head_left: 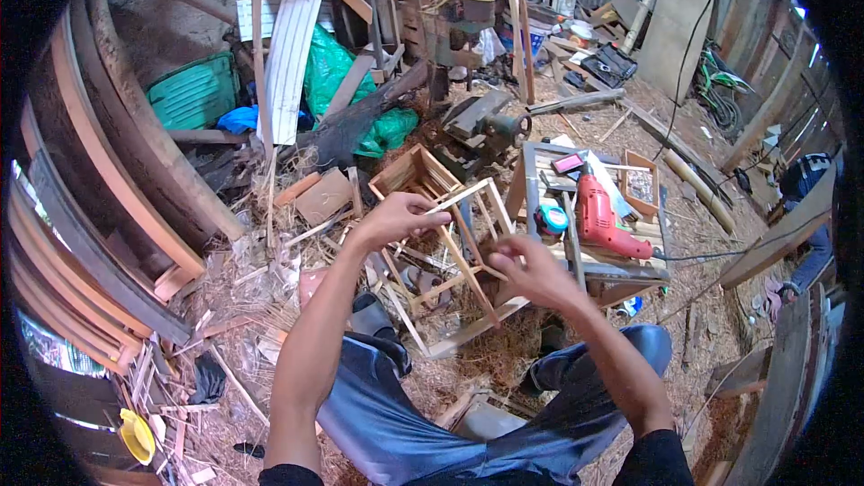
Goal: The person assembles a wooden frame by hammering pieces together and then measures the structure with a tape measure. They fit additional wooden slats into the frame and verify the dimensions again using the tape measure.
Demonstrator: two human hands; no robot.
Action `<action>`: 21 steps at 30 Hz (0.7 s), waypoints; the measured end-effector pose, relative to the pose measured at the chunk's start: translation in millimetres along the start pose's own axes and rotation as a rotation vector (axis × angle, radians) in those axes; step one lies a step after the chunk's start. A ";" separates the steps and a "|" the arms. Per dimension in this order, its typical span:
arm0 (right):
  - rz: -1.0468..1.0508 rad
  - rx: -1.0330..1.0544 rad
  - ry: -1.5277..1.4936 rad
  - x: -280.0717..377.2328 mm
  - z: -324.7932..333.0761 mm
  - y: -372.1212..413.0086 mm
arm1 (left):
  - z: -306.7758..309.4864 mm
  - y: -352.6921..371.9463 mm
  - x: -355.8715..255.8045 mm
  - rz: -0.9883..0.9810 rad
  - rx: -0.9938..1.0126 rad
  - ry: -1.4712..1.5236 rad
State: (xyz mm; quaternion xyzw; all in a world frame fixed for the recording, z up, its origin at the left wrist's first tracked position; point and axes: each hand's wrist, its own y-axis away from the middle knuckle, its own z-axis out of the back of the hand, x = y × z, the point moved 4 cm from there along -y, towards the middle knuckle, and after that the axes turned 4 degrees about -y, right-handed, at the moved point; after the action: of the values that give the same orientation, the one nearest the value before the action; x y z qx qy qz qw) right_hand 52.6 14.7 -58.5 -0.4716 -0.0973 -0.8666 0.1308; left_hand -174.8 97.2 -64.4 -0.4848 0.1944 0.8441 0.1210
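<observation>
- Your left fingers point(434, 219) grip the wooden frame point(472, 283).
- Your right fingers point(513, 261) curl near it; their hold I cannot tell.
- Just beyond those: tape measure point(551, 219), red drill point(599, 211).

Contact between the right hand point(540, 277) and the frame point(460, 263) cannot be made out; another person point(803, 180) is partly covered by a plank point(779, 232), both sleeves point(652, 461) cropped below.

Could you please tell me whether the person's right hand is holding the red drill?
No, the red drill lies on the wooden stand, apart from the right hand.
</observation>
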 end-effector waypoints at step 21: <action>-0.323 -0.212 -1.106 -2.1 -16.4 20.0 | 57.6 78.5 -41.5 0.055 -0.439 0.357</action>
State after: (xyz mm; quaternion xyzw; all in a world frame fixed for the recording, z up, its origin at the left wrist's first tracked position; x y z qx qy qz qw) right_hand 47.1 -8.8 -68.2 -0.8436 -0.1343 -0.5056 -0.1212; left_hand -229.4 51.9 14.2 -0.6350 0.0383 0.7702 -0.0461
